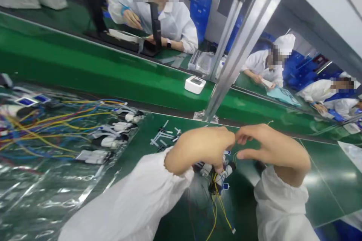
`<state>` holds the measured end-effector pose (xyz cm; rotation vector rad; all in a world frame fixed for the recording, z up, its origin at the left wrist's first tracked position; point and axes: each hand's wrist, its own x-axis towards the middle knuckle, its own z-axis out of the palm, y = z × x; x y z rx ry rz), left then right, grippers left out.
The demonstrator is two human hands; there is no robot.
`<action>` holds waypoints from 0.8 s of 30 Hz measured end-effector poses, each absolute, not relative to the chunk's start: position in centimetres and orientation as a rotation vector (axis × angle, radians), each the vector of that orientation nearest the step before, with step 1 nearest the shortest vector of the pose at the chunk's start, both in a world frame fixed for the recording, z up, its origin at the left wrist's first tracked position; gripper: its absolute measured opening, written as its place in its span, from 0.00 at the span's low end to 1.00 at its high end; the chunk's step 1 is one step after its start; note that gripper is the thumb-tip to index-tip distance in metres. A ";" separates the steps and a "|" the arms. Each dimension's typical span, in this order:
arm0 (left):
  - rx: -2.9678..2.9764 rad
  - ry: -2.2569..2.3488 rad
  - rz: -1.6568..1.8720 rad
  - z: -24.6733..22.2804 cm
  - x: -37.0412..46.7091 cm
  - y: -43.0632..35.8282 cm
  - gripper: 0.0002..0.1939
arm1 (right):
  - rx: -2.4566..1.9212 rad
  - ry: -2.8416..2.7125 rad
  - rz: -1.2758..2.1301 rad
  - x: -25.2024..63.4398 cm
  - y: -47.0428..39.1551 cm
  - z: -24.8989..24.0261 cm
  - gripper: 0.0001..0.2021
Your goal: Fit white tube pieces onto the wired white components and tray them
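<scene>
Beneath my left hand (203,147) is a small wired assembly (226,171) with white and black parts, a small blue piece and yellow wires. The thumb of that hand presses against a white part, and its other fingers curl over the top, partly hidden. My right hand (271,148) is just to the right, with thumb and forefinger apart. A thin pale wire stands close to its thumb tip; I cannot tell whether they touch. Yellow wires (216,211) trail down over the green table, one ending in a white connector (233,230).
Similar wired assemblies (109,141) lie on clear plastic wrap (42,192) at left. Short black and white strips (162,135) are behind my left hand. A metal post (226,79) rises at the table's back edge near a white box with a display (195,84). Several co-workers sit beyond.
</scene>
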<state>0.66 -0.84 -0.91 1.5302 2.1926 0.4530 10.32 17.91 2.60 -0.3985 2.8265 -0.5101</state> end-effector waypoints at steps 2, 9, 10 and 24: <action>1.531 2.138 0.225 -1.0 1.8 0.3 0.19 | -0.401 2.787 -0.507 9.6 17.7 2.2 0.17; 1.631 1.974 0.202 -1.9 2.0 1.0 0.07 | -0.435 2.844 -0.526 10.3 18.4 2.6 0.24; 1.638 1.955 0.239 -2.0 1.8 0.9 0.08 | -0.445 2.868 -0.538 10.5 18.5 2.7 0.24; 1.698 2.006 1.379 -1.8 -1.8 -0.2 0.12 | -0.161 3.405 -1.136 11.1 17.5 3.0 0.14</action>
